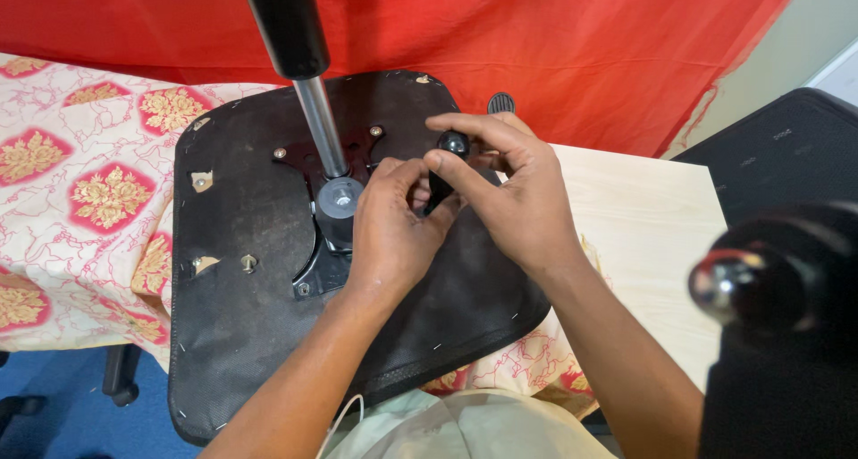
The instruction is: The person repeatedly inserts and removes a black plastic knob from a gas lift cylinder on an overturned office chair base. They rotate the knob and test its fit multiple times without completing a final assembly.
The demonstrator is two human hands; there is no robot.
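Note:
An upturned office chair seat [250, 334] with a black fabric underside lies on the table. A metal mechanism plate [315, 271] is bolted at its middle, and a chrome gas cylinder [320, 124] with a black sleeve rises from it. My left hand [389, 231] rests on the plate just right of the cylinder's base, its fingers curled. My right hand [505, 195] pinches a black round knob [453, 143] on a black lever between thumb and forefinger. Both hands touch each other around the lever; its lower end is hidden.
A floral red and cream cloth [80, 182] covers the table's left part; bare pale wood [643, 209] shows at the right. A red curtain [536, 39] hangs behind. A blurred black part with a chrome ball [742, 285] is close at the right. A black ribbed knob [501, 102] sits behind the seat.

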